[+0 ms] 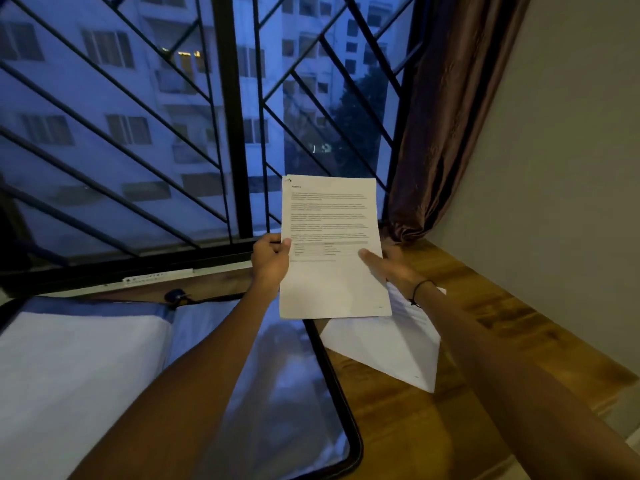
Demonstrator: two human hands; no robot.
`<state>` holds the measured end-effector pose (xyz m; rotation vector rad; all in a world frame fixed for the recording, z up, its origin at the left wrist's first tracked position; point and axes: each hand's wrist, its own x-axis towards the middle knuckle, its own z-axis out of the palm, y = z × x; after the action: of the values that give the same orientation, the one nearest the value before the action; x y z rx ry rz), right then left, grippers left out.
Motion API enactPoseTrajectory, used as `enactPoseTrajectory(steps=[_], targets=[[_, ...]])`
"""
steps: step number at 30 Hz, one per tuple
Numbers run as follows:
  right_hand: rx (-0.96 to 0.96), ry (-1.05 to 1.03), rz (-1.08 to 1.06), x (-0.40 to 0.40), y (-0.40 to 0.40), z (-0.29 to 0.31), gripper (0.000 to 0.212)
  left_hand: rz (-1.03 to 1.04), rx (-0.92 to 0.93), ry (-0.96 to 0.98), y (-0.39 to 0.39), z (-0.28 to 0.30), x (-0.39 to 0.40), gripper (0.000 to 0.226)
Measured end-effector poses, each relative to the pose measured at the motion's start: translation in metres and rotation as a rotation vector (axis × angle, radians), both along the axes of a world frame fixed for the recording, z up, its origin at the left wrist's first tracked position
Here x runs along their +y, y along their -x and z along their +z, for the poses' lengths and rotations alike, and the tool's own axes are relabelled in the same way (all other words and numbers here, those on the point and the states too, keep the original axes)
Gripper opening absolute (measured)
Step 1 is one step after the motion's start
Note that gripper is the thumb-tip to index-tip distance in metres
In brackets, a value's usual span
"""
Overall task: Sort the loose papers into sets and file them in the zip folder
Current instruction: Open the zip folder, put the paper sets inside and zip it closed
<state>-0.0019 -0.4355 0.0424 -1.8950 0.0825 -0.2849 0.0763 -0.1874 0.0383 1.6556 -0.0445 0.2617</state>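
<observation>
- Landmark: wooden desk [433,427] under the barred window [173,133].
- Printed sheet [332,247] is held up above the desk's far edge, in front of the window, text side facing the camera, roughly upright. Could be more than one sheet stacked; can't tell.
- Left hand [272,259] grips the sheet's left edge about mid-height: thumb on the printed face, other fingers curled behind the paper. Clamped on the sheet.
- Right hand [391,263] is at the sheet's right edge: thumb lies flat and extended across the printed face near the small table of text, remaining fingers hidden behind the page. Reads as a thumb-and-fingers pinch on the edge.
- Black wrist band [420,291] on the right wrist.
- Loose papers [391,344] lie flat on the desk, directly below the held sheet and under the right forearm, turned at an angle to the desk edge, with one corner reaching toward the zip folder.
- Zip folder [284,375] lies open on the desk's left part, black zip rim along its right side, zip pull [176,295] at its far edge near the window sill.
- White paper stack [76,368] sits in the folder's left half.
- Brown curtain [446,116] hangs at the desk's far right corner, bottom touching the wood.
</observation>
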Motion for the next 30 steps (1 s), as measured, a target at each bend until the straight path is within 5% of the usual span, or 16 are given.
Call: enactPoseTrajectory(steps=[5, 10, 15, 17, 20, 25, 30], targets=[[-0.040, 0.098, 0.055, 0.060, -0.018, 0.005, 0.033, -0.015, 0.074, -0.015, 0.004, 0.004, 0.044, 0.023], [0.082, -0.218, 0.292, 0.128, -0.020, 0.010, 0.065, -0.054, 0.092, -0.054, 0.015, 0.007, 0.078, 0.033], [-0.095, -0.077, 0.340, 0.180, -0.028, -0.009, 0.047, -0.214, 0.162, 0.223, 0.028, 0.017, 0.105, 0.059], [-0.145, -0.015, 0.305, 0.198, -0.031, -0.012, 0.058, -0.243, 0.140, 0.169, 0.030, 0.015, 0.116, 0.058], [-0.046, -0.199, 0.265, 0.219, -0.034, -0.010, 0.070, -0.210, 0.025, -0.067, 0.022, 0.002, 0.132, 0.052], [0.110, -0.558, 0.476, 0.233, -0.040, -0.005, 0.042, -0.199, -0.025, -0.125, 0.017, -0.010, 0.146, 0.047], [0.022, -0.483, 0.384, 0.237, -0.046, -0.010, 0.043, -0.249, 0.025, -0.153, 0.012, -0.017, 0.152, 0.039]])
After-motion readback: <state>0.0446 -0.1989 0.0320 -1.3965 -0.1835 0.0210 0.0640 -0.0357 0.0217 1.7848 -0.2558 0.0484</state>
